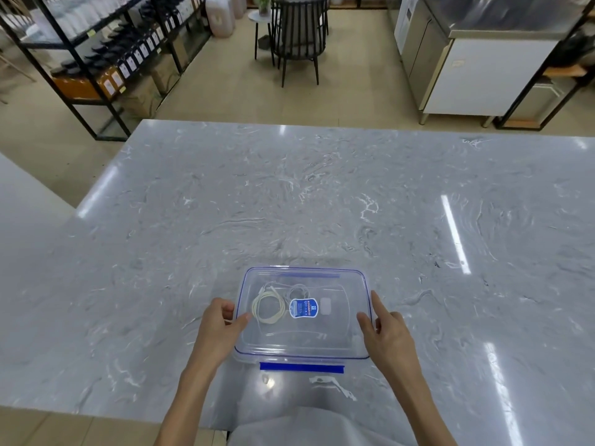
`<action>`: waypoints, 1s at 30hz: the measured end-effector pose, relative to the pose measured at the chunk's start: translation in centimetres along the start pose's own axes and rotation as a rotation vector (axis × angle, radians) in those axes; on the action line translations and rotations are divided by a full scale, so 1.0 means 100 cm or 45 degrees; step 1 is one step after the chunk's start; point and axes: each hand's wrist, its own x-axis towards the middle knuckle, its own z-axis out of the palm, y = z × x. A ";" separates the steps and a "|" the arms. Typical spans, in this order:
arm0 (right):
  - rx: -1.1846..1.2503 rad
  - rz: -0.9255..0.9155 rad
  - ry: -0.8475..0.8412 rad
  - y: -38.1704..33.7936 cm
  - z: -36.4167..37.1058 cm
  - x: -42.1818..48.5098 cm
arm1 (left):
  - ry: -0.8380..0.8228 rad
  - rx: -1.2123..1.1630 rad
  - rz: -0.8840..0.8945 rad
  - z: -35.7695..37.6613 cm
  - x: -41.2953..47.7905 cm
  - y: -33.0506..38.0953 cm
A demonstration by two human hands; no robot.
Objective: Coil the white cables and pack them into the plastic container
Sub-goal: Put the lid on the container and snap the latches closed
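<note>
A clear plastic container [322,344] with blue trim sits on the marble table near its front edge, with a transparent lid on top. Through the lid I see a coiled white cable [268,309] at the left, a smaller greyish coil [297,291] behind it, and a blue label [303,308] in the middle. My left hand [222,320] grips the container's left edge, thumb on the lid. My right hand [383,326] holds the right edge, fingers spread along the rim. A blue clasp [301,367] sticks out at the container's near side.
The grey marble table [322,204] stretches far ahead and to both sides. Beyond it are a black chair [297,37], shelving with bottles [106,59] at the left, and a steel counter [476,66] at the right.
</note>
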 end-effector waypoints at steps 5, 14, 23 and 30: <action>0.020 -0.020 -0.001 0.004 0.001 0.001 | -0.018 -0.025 -0.018 -0.003 -0.002 -0.005; -0.034 0.003 -0.015 0.005 0.003 0.000 | -0.004 0.004 -0.018 -0.002 -0.001 -0.001; -0.078 0.008 -0.017 0.005 0.001 -0.001 | -0.009 0.041 -0.023 -0.002 0.000 -0.002; -0.131 -0.009 -0.035 0.005 0.001 -0.003 | -0.037 0.093 -0.039 -0.003 0.002 0.000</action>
